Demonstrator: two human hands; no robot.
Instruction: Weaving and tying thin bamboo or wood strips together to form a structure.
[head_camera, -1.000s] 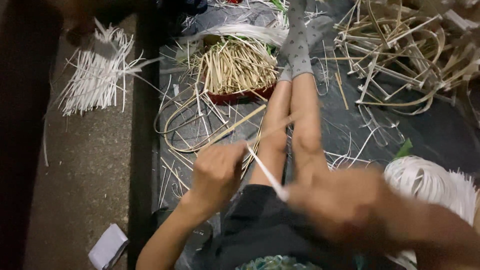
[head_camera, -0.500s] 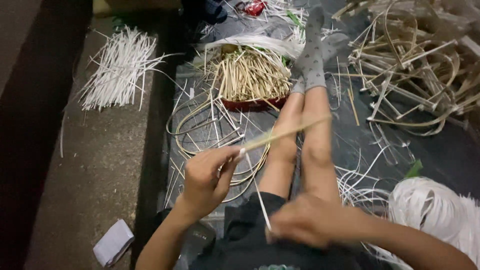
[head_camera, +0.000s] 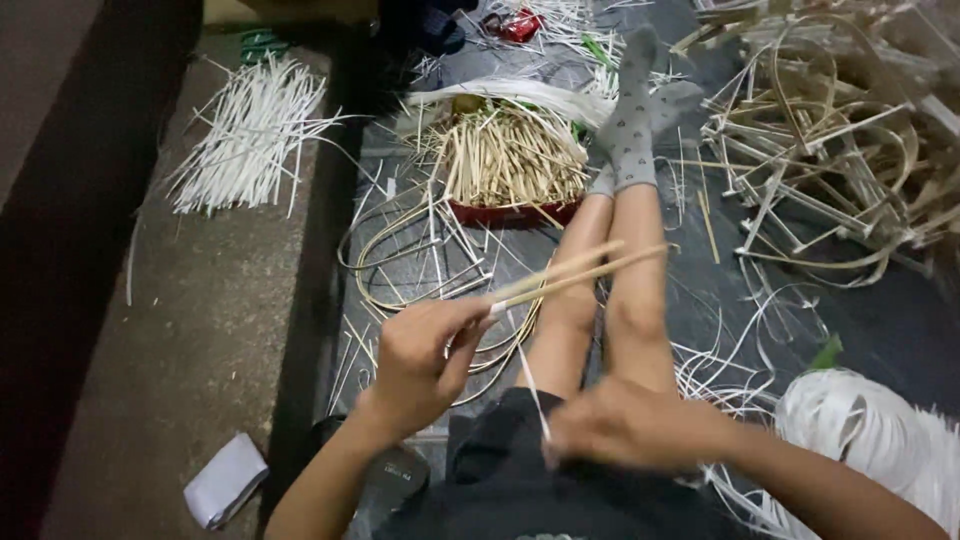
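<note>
At the centre of the frame the left hand (head_camera: 420, 365) pinches the near ends of two sticks (head_camera: 575, 273) between thumb and fingers. The sticks are thin, straight and pale tan; they lie side by side, almost touching, and slant up to the right across the bare legs (head_camera: 610, 300). A narrow white strip (head_camera: 530, 385) runs from the pinched ends down to the right hand (head_camera: 625, 425), which is low in the frame, blurred, and closed around the strip's lower end.

The legs stretch toward the top of the frame and end in grey socks (head_camera: 635, 110). Just left of the socks a red tray (head_camera: 515, 213) holds a heap of similar sticks. Curved cane loops (head_camera: 400, 270) lie on the dark mat (head_camera: 870, 320) below the tray. A bundle of white strips (head_camera: 250, 140) rests at upper left, a tangle of bent cane frames (head_camera: 830, 130) at upper right, and a roll of white strip (head_camera: 870, 430) at lower right.
</note>
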